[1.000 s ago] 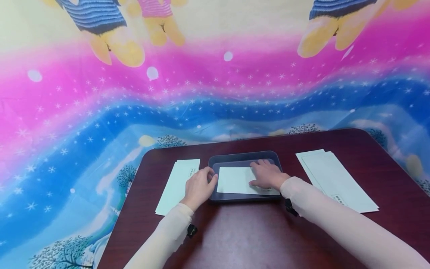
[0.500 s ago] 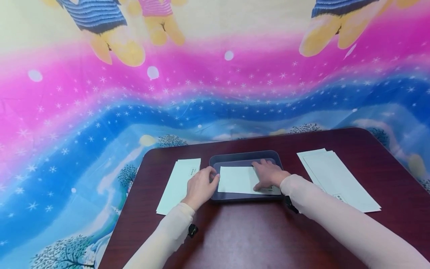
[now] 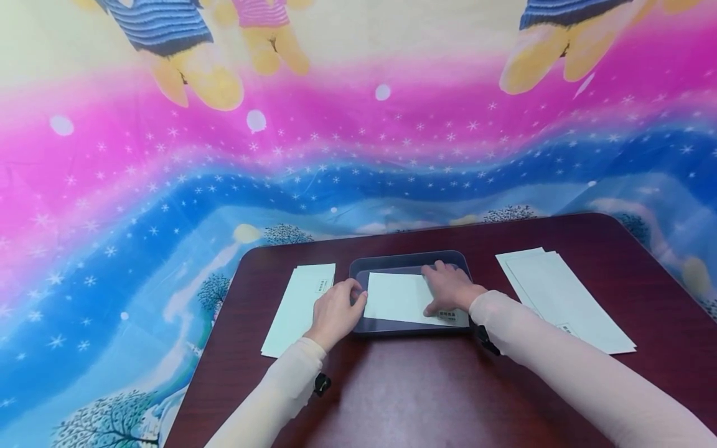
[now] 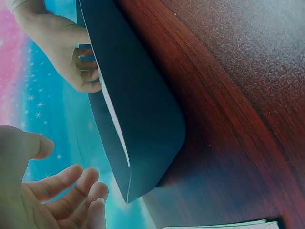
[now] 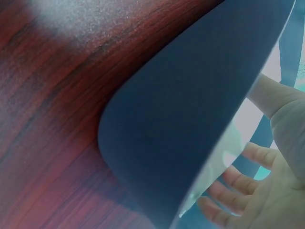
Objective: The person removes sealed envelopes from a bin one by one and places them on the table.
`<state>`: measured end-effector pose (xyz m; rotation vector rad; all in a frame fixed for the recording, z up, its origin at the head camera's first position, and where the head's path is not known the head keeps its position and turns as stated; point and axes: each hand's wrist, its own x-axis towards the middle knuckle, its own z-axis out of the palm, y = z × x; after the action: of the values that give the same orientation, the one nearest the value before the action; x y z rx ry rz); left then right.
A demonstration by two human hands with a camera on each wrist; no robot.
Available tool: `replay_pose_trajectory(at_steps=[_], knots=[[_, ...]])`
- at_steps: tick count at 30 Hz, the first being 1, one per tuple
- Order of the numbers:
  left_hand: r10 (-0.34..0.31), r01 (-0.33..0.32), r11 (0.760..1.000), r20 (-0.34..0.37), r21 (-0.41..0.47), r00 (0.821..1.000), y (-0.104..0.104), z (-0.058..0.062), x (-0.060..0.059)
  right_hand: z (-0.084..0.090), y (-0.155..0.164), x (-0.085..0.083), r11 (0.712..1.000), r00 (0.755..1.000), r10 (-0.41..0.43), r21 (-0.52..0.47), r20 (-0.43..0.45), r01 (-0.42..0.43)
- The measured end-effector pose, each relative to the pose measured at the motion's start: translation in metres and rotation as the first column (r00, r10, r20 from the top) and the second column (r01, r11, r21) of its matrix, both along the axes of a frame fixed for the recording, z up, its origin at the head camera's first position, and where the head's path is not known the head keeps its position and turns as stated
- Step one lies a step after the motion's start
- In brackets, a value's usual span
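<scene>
A white envelope with a small printed label lies in the shallow dark grey tray at mid-table. Over its right half spreads my right hand, fingertips toward the far side and thumb near the front edge. In the right wrist view, those fingers look fairly straight beyond the tray wall. My left hand hovers at the tray's left end, loosely bent and holding nothing. The left wrist view shows its relaxed fingers apart from the tray corner.
Left of the tray lies a stack of white envelopes. Another overlapping stack lies to the right, partly behind the right sleeve. Behind the dark wooden table hangs a printed cloth.
The envelope in the tray has shifted slightly toward the far side, and more of its label shows beside my right thumb. My left hand has hardly moved.
</scene>
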<state>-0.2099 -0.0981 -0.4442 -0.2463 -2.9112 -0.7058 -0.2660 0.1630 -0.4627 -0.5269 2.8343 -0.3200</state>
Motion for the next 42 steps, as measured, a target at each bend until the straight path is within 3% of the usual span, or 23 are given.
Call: replay_pose_trajectory(at_steps=[15, 30, 42], knots=[[0.006, -0.006, 1.000, 0.020, -0.006, 1.000, 0.001, -0.003, 0.001, -0.003, -0.001, -0.002, 0.999, 0.999, 0.009, -0.047, -0.042, -0.011], [-0.050, 0.050, 0.999, 0.020, -0.010, 0.999, 0.011, -0.003, 0.001, -0.003, 0.004, -0.005, 0.991, 0.997, -0.006, -0.131, -0.079, -0.005], [-0.054, 0.055, 0.998, 0.025, -0.038, 0.998, 0.012, -0.003, 0.003, -0.002, 0.006, -0.007, 0.979, 0.991, -0.039, -0.206, -0.127, 0.012]])
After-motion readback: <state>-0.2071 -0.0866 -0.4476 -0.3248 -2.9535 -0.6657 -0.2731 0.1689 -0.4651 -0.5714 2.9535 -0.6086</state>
